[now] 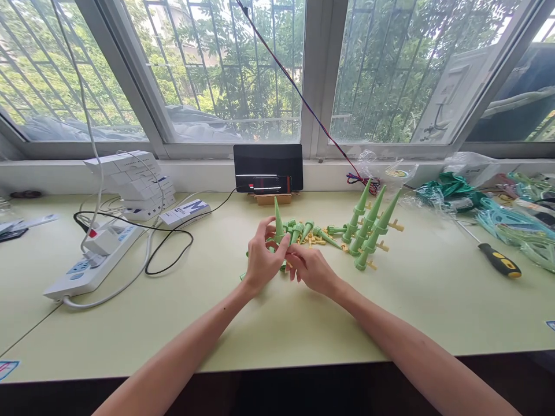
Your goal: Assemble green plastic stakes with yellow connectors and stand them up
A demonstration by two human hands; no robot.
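My left hand (264,257) is closed around a green plastic cone-shaped spike (278,218), which stands point up between the fingers. Close against it, my right hand (314,268) has its fingertips pinched together at the spike's lower part; what they grip is hidden, though a bit of yellow shows by them. Behind the hands lies a pile of loose green spikes (297,232) and small yellow valve pieces (318,240). To the right stand several stacked green spikes (368,228), points up, with yellow valves sticking out of their sides.
A white power strip (102,263) with cables lies at left, near stacked white boxes (141,185) and a flat box (185,212). A dark screen (269,162) stands at the back. At right are a screwdriver (498,260) and bagged coils of tubing (515,225).
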